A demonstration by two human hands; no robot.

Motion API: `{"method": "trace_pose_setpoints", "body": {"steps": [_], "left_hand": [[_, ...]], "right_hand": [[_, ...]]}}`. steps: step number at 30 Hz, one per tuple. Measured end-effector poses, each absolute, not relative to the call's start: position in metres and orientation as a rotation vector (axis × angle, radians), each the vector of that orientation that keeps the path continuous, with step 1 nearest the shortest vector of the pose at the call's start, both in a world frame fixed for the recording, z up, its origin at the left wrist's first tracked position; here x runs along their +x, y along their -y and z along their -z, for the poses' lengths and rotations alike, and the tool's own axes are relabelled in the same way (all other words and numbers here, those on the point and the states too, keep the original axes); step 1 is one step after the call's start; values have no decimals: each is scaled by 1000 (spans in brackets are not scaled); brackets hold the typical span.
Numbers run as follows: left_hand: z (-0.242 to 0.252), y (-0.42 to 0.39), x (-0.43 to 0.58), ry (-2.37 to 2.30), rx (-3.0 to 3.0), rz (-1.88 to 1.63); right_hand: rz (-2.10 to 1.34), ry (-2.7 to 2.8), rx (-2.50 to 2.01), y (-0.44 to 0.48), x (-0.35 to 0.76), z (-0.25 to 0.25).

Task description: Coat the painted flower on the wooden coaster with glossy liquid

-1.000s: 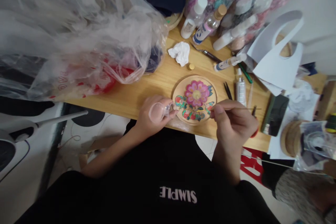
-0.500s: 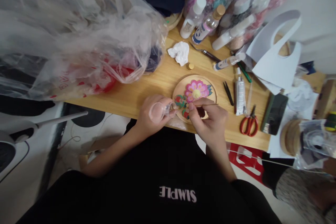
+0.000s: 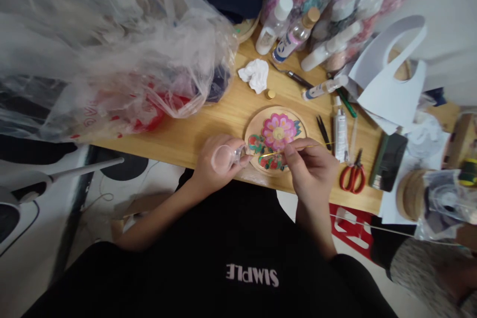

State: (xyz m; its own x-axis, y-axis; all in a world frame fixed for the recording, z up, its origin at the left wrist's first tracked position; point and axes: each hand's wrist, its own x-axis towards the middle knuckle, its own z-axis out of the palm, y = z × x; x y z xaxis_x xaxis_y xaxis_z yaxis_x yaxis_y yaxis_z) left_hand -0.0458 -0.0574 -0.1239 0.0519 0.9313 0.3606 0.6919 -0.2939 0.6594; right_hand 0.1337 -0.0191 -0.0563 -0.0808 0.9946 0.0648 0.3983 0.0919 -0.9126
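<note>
Round plate bears a flower, apparently fully coloured, remaining work unclear; left hand grips a clear vessel, right hand pinches a gold rod.

Craft workspace: wooden table, scissors, tweezers, bottles.
</note>
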Motion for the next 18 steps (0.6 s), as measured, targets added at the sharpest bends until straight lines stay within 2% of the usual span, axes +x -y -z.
{"method": "trace_pose_setpoints", "body": {"steps": [9,18], "left_hand": [[119,56,-45,-1661,1983,-1038],[120,56,-45,-1657,1995,-1049]], "right_hand": [[-791,1485,-1517,9,151,61],[-629,1622,-1620,3,156,71]]}}
